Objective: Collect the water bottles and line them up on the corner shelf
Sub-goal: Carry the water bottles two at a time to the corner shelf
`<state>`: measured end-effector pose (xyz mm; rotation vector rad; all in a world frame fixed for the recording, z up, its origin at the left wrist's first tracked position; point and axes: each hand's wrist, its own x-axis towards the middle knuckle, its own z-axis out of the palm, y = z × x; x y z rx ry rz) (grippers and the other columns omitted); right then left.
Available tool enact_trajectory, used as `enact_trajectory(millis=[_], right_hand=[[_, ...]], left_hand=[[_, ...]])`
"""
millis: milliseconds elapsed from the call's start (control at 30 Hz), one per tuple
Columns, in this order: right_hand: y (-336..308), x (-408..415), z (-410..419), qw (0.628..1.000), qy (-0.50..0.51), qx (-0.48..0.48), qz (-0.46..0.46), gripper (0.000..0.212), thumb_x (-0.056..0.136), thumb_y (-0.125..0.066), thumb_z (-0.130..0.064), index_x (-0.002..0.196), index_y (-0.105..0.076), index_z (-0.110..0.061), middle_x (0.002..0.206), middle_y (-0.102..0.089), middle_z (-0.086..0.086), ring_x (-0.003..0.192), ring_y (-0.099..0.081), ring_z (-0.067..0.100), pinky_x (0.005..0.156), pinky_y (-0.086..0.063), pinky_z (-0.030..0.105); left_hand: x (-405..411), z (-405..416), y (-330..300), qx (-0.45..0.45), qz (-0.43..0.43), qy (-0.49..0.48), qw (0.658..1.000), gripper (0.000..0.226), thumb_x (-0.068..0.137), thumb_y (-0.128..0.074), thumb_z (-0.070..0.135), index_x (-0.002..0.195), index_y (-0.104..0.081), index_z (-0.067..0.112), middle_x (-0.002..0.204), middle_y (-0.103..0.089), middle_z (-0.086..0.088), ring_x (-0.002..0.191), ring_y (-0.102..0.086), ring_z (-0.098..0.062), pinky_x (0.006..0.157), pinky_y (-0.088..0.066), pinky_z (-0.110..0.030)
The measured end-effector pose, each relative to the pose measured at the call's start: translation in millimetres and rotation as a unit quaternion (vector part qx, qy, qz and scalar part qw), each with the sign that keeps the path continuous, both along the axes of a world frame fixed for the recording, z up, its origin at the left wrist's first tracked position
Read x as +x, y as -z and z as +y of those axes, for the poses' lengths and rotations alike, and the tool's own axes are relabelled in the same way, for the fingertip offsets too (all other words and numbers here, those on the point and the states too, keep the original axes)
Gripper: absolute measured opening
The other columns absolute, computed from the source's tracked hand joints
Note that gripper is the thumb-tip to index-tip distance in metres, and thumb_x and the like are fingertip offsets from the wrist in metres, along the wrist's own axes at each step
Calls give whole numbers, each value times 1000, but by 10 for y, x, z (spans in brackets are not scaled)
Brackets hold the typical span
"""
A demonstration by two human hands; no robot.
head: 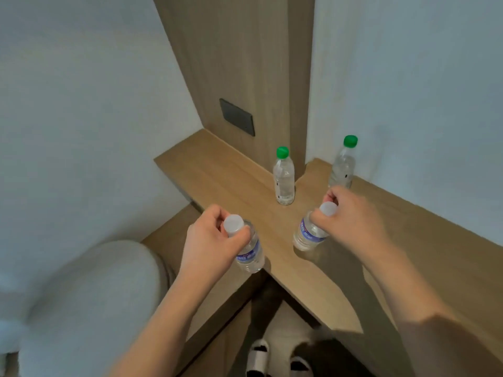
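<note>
My left hand (215, 240) grips a white-capped water bottle (250, 254) by its neck, near the front edge of the wooden corner shelf (231, 180). My right hand (351, 210) grips a second white-capped bottle (309, 235) by the neck, its base at or just above the shelf top. Two green-capped bottles stand upright further back: one (284, 176) at the inner corner by the wooden panel, the other (343, 164) by the right wall, partly behind my right hand.
White walls flank a tall wooden panel (245, 63) carrying a dark switch plate (236, 117). A grey cushioned seat (89, 295) sits at lower left. Lower wooden surface lies beneath the shelf on the left. My feet in white slippers (258, 355) show on the floor below.
</note>
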<state>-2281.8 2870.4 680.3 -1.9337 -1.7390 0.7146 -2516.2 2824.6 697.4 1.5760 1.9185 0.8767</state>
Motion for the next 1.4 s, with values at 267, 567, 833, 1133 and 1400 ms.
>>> enact_trajectory(millis=[267, 567, 833, 1133, 1400], right_hand=[[399, -20, 810, 996, 41, -48, -65, 18, 77, -63, -36, 83, -51, -23, 77, -60, -1, 68, -57, 16, 52, -41, 30], [812, 66, 1013, 984, 153, -60, 66, 26, 78, -66, -30, 78, -41, -23, 71, -49, -6, 61, -45, 16, 55, -35, 30], [574, -48, 854, 981, 180, -74, 15, 39, 80, -69, -41, 112, -52, -24, 109, -56, 1, 90, -57, 17, 75, -48, 34], [204, 123, 25, 958, 284, 10, -28, 60, 91, -63, -32, 145, -39, -21, 142, -47, 2, 130, -44, 15, 100, -31, 21], [52, 484, -1336, 899, 432, 50, -44, 59, 95, -57, -27, 149, -34, -23, 153, -36, -3, 141, -31, 12, 110, -19, 22]], left_hand=[[112, 1444, 650, -80, 42, 92, 992, 33, 68, -74, 34, 78, -51, 12, 67, -61, -3, 58, -54, -19, 51, -49, -41], [131, 1897, 926, -139, -17, 129, 982, 37, 69, -66, 41, 81, -43, 15, 62, -52, 5, 55, -41, -18, 49, -41, -36], [97, 2033, 540, -166, 282, 234, 915, 45, 72, -50, 61, 93, -52, 21, 87, -63, -3, 80, -60, -27, 65, -46, -33], [766, 1964, 106, 135, 182, 320, 920, 32, 90, -53, 40, 107, -58, 13, 101, -62, -6, 95, -57, -29, 73, -40, -36], [1932, 931, 355, 200, 142, 556, 794, 37, 89, -46, 18, 119, -60, 3, 109, -62, -16, 101, -58, -35, 86, -44, -41]])
